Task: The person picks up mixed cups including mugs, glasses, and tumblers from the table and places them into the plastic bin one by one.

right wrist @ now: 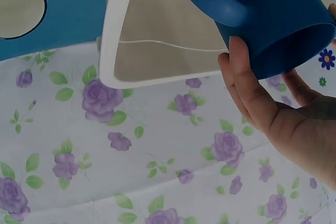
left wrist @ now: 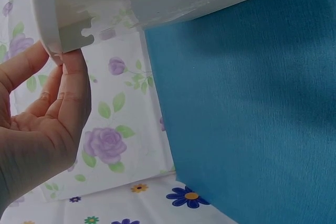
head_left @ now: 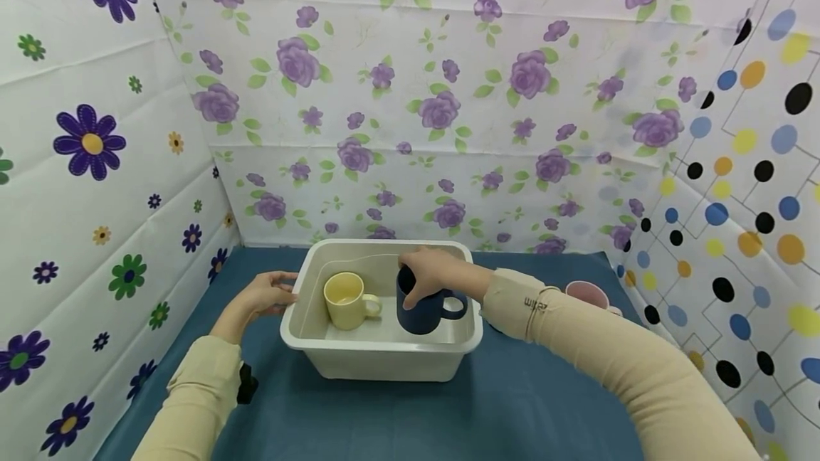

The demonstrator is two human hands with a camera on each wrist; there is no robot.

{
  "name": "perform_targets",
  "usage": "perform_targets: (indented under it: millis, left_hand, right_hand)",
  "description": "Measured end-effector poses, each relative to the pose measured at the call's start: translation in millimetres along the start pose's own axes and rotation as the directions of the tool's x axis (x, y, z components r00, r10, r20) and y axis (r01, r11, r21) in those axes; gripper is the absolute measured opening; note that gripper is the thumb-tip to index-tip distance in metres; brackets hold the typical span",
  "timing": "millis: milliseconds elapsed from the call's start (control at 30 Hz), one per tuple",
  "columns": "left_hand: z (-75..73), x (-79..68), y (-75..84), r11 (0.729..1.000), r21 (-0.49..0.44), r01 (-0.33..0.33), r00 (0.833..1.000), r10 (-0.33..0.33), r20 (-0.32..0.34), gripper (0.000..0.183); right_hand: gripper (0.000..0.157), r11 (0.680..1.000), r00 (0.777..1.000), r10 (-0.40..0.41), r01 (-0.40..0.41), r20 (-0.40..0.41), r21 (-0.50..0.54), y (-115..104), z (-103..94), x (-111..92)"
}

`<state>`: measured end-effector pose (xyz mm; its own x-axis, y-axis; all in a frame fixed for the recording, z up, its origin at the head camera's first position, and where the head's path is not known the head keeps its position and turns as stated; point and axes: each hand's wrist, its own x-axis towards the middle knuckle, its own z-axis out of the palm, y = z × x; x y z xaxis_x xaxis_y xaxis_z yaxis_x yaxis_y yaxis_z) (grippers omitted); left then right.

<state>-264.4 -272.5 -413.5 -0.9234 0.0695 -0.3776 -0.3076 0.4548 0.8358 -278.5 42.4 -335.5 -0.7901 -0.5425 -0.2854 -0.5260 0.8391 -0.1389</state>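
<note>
Navy mug (head_left: pixel 419 313) is under your right hand (head_left: pixel 432 267), gripped near its rim, right of the yellow mug (head_left: pixel 344 303); your left hand (head_left: pixel 263 295) pinches the edge of the white tub (head_left: pixel 384 365).

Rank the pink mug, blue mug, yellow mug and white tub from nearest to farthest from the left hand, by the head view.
1. White tub: left rim pinched by the left hand.
2. Yellow mug: left side inside.
3. Blue mug: right side, in the right hand.
4. Pink mug: outside, far right.
</note>
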Motion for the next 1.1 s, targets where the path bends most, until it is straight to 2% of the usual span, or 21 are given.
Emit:
perform_targets:
  millis: [633, 1100]
  left_hand:
    - [2.9, -3.2, 1.9, 1.0, -0.004, 0.011, 1.0, -0.011, -0.01, 0.061]
    - [1.5, 0.7, 0.0, 1.0, -0.012, 0.019, 0.999, -0.019, -0.029, 0.06]
  right_hand:
    - [0.059, 0.997, 0.998, 0.064, -0.064, -0.022, -0.045, -6.0, 16.7, 36.7]
    - [0.056, 0.995, 0.995, 0.097, -0.097, -0.007, -0.006, 0.0, 30.2, 62.4]
